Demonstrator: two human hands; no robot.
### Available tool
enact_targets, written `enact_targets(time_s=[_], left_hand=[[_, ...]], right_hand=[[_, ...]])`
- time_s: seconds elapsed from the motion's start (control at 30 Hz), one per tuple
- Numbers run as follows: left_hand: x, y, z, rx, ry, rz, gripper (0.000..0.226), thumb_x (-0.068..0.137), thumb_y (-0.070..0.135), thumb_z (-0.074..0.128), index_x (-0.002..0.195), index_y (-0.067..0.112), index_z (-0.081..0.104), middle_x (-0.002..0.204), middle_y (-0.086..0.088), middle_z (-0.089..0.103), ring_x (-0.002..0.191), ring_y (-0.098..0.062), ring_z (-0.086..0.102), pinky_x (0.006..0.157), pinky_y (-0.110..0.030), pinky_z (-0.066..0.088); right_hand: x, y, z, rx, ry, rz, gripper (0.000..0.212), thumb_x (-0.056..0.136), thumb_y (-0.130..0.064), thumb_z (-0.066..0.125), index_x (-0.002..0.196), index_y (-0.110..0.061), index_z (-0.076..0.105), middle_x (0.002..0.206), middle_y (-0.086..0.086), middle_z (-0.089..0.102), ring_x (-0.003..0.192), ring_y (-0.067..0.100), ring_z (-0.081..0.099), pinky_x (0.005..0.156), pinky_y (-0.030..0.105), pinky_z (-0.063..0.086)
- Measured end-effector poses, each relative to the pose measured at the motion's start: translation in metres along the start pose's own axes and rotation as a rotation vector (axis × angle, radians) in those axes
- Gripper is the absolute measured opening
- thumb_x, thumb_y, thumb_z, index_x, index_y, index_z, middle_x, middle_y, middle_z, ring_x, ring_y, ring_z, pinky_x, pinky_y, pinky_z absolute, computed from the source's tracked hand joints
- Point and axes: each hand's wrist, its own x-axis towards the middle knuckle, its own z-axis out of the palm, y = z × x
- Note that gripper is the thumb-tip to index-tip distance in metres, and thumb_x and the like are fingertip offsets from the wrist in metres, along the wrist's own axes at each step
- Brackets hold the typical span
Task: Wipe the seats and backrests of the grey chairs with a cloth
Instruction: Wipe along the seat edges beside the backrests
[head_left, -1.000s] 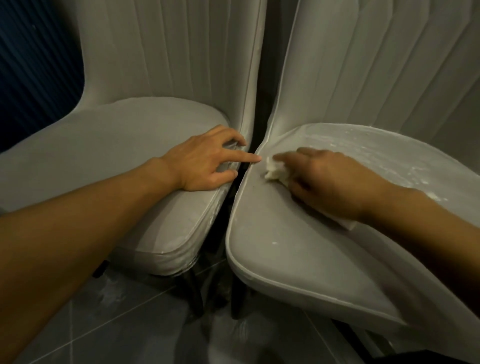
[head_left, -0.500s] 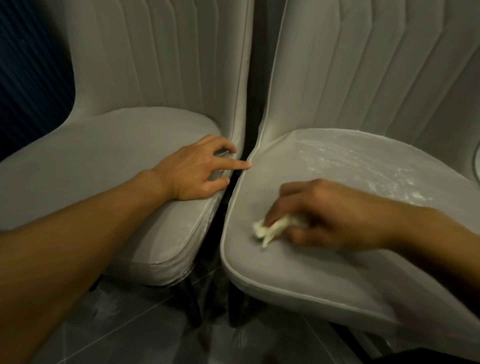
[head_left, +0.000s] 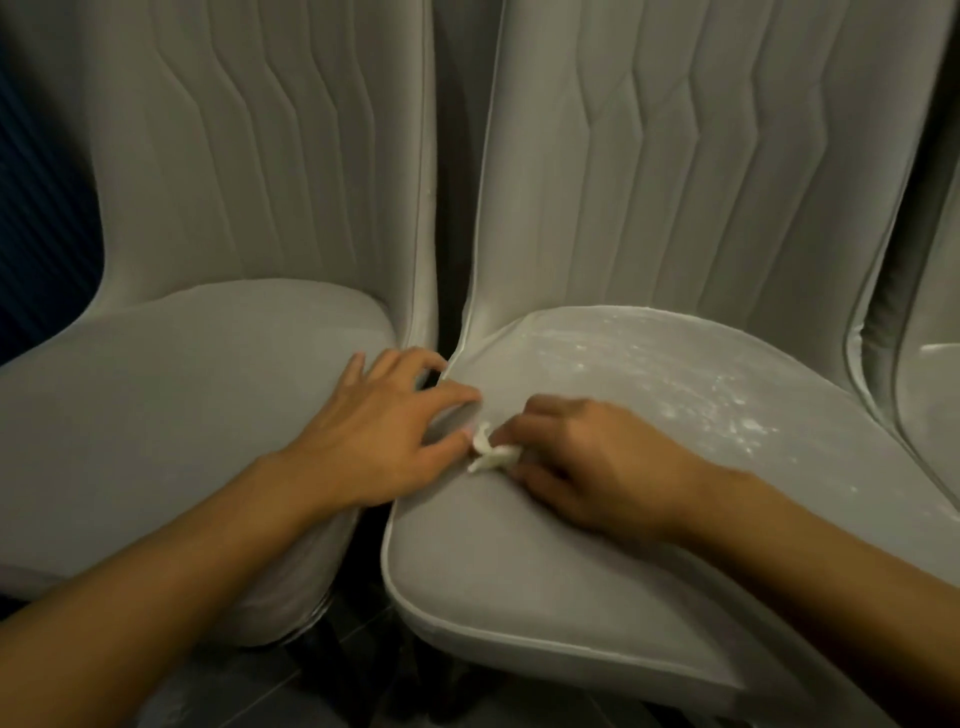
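**A:** What lies nearest the camera?

**B:** The person's left forearm and right forearm come in from 7 and 5 o'clock, over a dark floor. Just past them is the front of the middle seat, which looks clean there.

**A:** And the hands?

**B:** The right hand sits on that seat near its left edge. Its fingers are curled round a small white cloth, and a crumpled end pokes out at the hand's 9 o'clock. That hand is slightly blurred. The left hand is just beside it, fingers spread wide and holding nothing. Its palm is on the edge of the left seat, and its forefinger reaches across the gap to the middle seat's rim. Its thumb comes right up to the cloth, but whether they touch cannot be told.

**A:** Where should the wipe go next?

**B:** From the right hand, the white dust lies toward 1 o'clock. It forms a band along the back half of the seat, running toward its right side. The right hand is nearer to it and has the cloth, so a push away and rightward seems the likely call.

**A:** And farther back?

**B:** The ribbed left backrest and middle backrest stand close together with a dark gap between them. No dust can be made out on either. At 3 o'clock, the edge of a third chair shows pale marks.
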Motion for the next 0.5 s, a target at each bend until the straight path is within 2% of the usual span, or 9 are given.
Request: enact_targets(time_s=[0.07, 0.13, 0.2, 0.27, 0.33, 0.4, 0.5], left_hand=[[0.002, 0.007, 0.006, -0.008, -0.048, -0.021, 0.068, 0.085, 0.078, 0.020, 0.146, 0.053, 0.038, 0.151, 0.007, 0.030, 0.142, -0.018, 0.025, 0.117, -0.058, 0.023], [0.005, 0.008, 0.012, -0.037, -0.072, -0.034, 0.069, 0.085, 0.077, 0.018, 0.147, 0.055, 0.033, 0.152, 0.007, 0.028, 0.144, -0.017, 0.022, 0.118, -0.058, 0.021], [0.005, 0.009, 0.017, -0.096, -0.066, -0.050, 0.068, 0.086, 0.075, 0.017, 0.149, 0.055, 0.032, 0.153, 0.008, 0.027, 0.145, -0.016, 0.021, 0.119, -0.058, 0.019], [0.003, 0.009, 0.022, -0.107, -0.054, -0.043, 0.068, 0.087, 0.073, 0.014, 0.150, 0.054, 0.031, 0.154, 0.008, 0.027, 0.146, -0.015, 0.019, 0.120, -0.059, 0.016], [0.002, 0.009, 0.023, -0.110, -0.048, -0.037, 0.067, 0.088, 0.072, 0.014, 0.150, 0.054, 0.032, 0.154, 0.008, 0.026, 0.146, -0.015, 0.018, 0.120, -0.060, 0.014], [0.002, 0.009, 0.022, -0.130, -0.049, -0.044, 0.067, 0.088, 0.072, 0.015, 0.150, 0.054, 0.033, 0.154, 0.009, 0.026, 0.147, -0.014, 0.016, 0.121, -0.061, 0.012], [0.002, 0.011, 0.022, -0.161, -0.043, -0.053, 0.064, 0.088, 0.072, 0.020, 0.148, 0.055, 0.036, 0.152, 0.010, 0.028, 0.146, -0.012, 0.017, 0.122, -0.061, 0.009]], right_hand=[[-0.010, -0.004, -0.006, -0.056, -0.040, -0.013, 0.031, 0.097, -0.045, 0.044, 0.126, -0.038, 0.052, 0.110, -0.011, 0.056, 0.090, 0.014, 0.060, 0.076, 0.036, 0.053], [-0.012, 0.014, -0.011, -0.164, 0.002, 0.088, 0.030, 0.097, -0.048, 0.042, 0.123, -0.037, 0.052, 0.114, -0.010, 0.057, 0.095, 0.017, 0.061, 0.078, 0.040, 0.053], [-0.004, 0.047, -0.012, -0.243, 0.073, 0.283, 0.026, 0.097, -0.047, 0.043, 0.113, -0.031, 0.054, 0.113, -0.004, 0.060, 0.098, 0.025, 0.061, 0.078, 0.040, 0.051], [0.015, 0.084, -0.009, -0.153, 0.139, 0.520, 0.019, 0.097, -0.041, 0.046, 0.099, -0.024, 0.054, 0.108, 0.006, 0.063, 0.095, 0.031, 0.059, 0.075, 0.038, 0.047], [0.041, 0.112, -0.003, -0.089, 0.190, 0.645, 0.018, 0.097, -0.034, 0.045, 0.097, -0.020, 0.056, 0.106, 0.011, 0.066, 0.092, 0.033, 0.059, 0.075, 0.039, 0.048], [0.066, 0.123, 0.002, -0.068, 0.228, 0.650, 0.021, 0.097, -0.028, 0.046, 0.103, -0.015, 0.061, 0.108, 0.014, 0.067, 0.094, 0.035, 0.061, 0.077, 0.039, 0.048], [0.093, 0.116, 0.006, -0.042, 0.254, 0.565, 0.022, 0.095, -0.025, 0.050, 0.106, -0.013, 0.064, 0.108, 0.017, 0.069, 0.097, 0.039, 0.061, 0.078, 0.039, 0.047]])
